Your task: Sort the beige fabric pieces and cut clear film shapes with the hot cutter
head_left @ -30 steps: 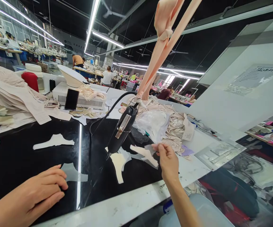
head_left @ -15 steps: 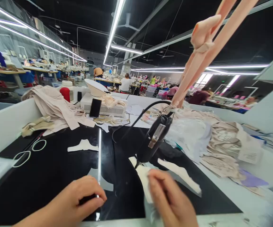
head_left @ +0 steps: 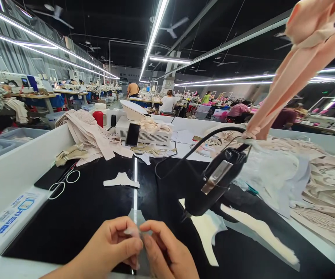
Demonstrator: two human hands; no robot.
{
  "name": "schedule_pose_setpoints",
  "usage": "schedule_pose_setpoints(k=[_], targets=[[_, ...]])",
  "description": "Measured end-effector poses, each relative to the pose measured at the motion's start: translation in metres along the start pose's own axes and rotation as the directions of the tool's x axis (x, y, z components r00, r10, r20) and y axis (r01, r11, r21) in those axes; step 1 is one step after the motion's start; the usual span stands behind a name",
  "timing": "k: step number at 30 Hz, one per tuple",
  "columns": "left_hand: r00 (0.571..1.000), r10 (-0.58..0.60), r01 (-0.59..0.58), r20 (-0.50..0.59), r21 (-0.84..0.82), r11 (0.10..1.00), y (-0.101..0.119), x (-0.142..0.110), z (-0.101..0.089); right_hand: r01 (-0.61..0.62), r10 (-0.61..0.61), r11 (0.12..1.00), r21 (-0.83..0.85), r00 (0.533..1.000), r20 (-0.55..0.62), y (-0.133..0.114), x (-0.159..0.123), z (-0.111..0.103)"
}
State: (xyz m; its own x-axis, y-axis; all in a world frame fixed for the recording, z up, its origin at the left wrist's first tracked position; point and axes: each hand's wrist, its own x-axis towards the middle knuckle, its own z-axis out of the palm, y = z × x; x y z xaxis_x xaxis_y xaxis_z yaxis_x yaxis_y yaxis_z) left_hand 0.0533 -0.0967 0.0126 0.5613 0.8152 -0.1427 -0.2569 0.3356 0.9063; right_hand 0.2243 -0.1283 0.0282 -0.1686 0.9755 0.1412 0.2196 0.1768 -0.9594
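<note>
My left hand (head_left: pixel 116 240) and my right hand (head_left: pixel 165 250) are close together at the front of the black work surface (head_left: pixel 77 224). Both pinch a thin translucent film piece (head_left: pixel 141 217); part of it is hidden behind the fingers. To their right, a black corded tool (head_left: pixel 213 180) hangs tilted from knotted peach fabric strips (head_left: pixel 292 73). Its tip is close to a cream fabric piece (head_left: pixel 205 232) with translucent film beside it. Another cream strip (head_left: pixel 261 228) lies farther right on film. Beyond my hands is a small white cut piece (head_left: pixel 121 180).
Beige fabric (head_left: pixel 88 131) is heaped at the back left, near a phone (head_left: pixel 133 134) leaning on a white vented box (head_left: pixel 155 137). More fabric (head_left: pixel 315 186) and clear plastic (head_left: pixel 272 170) cover the right side. White loops (head_left: pixel 73 176) lie left. People sit at sewing tables behind.
My right hand has moved left, off the cream piece, and meets my left hand at the film. The view has turned left, so the tool and table things appear farther right.
</note>
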Motion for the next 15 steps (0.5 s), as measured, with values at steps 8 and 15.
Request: schedule_pose_setpoints(k=[8, 15], targets=[[0.972, 0.017, -0.01, -0.235, 0.034, 0.999, 0.024, -0.001, -0.016, -0.406, 0.381, 0.889, 0.21, 0.912, 0.15, 0.004, 0.002, -0.019], [0.962, -0.024, 0.044, -0.273, 0.067, 0.997, 0.019, -0.004, -0.027, -0.515, 0.475, 0.807, 0.29, 0.857, 0.199, 0.012, 0.004, -0.024]])
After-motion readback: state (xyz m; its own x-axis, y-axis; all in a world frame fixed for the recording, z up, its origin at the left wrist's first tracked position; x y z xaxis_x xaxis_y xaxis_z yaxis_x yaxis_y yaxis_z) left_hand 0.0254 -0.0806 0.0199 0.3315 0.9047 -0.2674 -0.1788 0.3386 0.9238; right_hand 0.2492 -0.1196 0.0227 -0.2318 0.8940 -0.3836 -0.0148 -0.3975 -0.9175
